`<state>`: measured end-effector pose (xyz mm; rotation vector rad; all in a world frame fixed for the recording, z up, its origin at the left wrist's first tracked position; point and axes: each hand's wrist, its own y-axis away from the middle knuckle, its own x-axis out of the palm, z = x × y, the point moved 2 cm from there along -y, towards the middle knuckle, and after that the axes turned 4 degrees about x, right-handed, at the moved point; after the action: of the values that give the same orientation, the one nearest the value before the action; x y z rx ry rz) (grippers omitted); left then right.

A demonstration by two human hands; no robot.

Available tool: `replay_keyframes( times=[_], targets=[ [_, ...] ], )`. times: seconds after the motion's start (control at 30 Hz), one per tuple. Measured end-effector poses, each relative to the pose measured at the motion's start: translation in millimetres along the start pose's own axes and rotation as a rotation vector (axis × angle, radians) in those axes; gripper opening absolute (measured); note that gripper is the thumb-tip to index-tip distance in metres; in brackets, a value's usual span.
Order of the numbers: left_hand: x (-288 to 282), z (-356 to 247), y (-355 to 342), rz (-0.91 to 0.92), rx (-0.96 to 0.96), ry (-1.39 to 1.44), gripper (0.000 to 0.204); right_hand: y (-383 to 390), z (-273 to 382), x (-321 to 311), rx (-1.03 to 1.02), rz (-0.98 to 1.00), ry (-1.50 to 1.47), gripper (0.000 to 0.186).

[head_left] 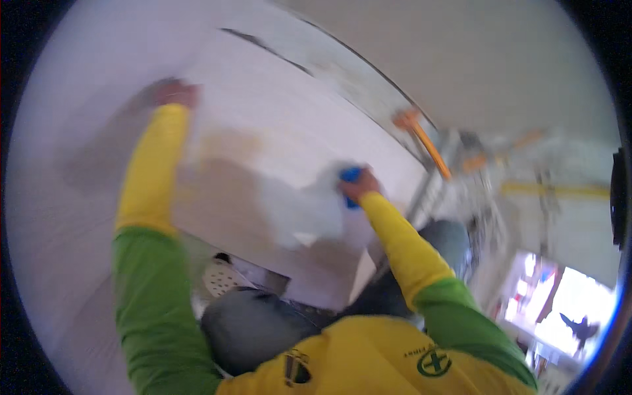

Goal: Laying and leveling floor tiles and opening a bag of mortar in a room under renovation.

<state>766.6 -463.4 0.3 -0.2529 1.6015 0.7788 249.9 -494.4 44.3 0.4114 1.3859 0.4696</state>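
Note:
A large pale board [289, 145] spreads out ahead of me, with shadows and a faint yellowish patch on it. My left hand [178, 94] is at its far left part, smeared by motion, so its fingers cannot be made out. Closer to the board's right edge, my right hand [363, 185] is closed on a small blue block [351, 176], which looks held against the board. The block's kind is too blurred to tell.
An orange hammer-like tool [428, 148] lies beyond the board's right edge. A yellow bar [556, 191] is farther right, near blurred clutter. My knee [247, 326] and a pale perforated clog [222, 276] are below the board. A bright opening [559, 303] shows at the lower right.

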Motion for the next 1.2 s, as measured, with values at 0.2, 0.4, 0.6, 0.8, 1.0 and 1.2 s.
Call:
replay_keyframes(
  times=[0.2, 0.4, 0.6, 0.8, 1.0, 1.2],
  targets=[
    [-70.5, -96.2, 88.0, 0.082, -0.033, 0.215, 0.066, 124.7, 4.0, -54.2, -0.513, 0.419, -0.052, 0.056],
    [-175.1, -381.5, 207.3, 0.137, 0.450, 0.760, 0.057, 166.2, -94.8, -132.9, -0.668, 0.725, -0.012, 0.061],
    [-175.4, -664.2, 345.4, 0.417, 1.245, 1.041, 0.045, 154.5, -198.0, -164.1, -0.791, 0.765, -0.009, 0.059],
    [40.1, -866.5, 472.3, 1.230, 1.058, 0.741, 0.045, 157.7, -267.7, -169.3, -0.801, 0.848, 0.062, 0.054],
    [177.6, -885.2, 498.7, 0.604, 1.499, 0.754, 0.033, 154.9, -293.9, -162.2, -0.884, 0.823, 0.132, 0.049],
    [92.9, -833.8, 431.7, 0.362, 1.276, 0.580, 0.041, 157.8, -272.8, -132.0, -1.008, 0.791, 0.291, 0.044]
  ],
)
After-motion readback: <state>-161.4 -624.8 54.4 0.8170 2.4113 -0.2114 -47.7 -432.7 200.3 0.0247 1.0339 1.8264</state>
